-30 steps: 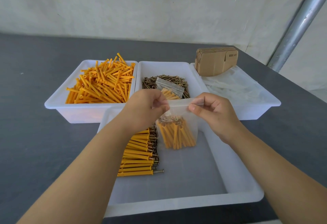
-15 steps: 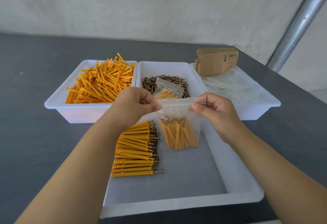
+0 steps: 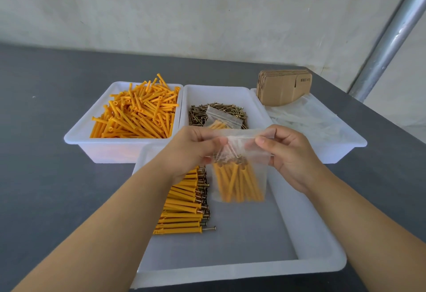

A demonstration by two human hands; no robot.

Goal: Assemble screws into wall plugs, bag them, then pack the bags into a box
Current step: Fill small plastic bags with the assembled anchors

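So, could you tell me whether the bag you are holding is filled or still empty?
Filled: the clear bag holds a bundle of orange plugs with screws, hanging below both hands, left hand and right hand, which pinch its top edge.

At frame centre, our left hand and right hand pinch a clear plastic bag of orange wall plugs.

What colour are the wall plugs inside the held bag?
Orange-yellow, seen through the clear bag in the head view.
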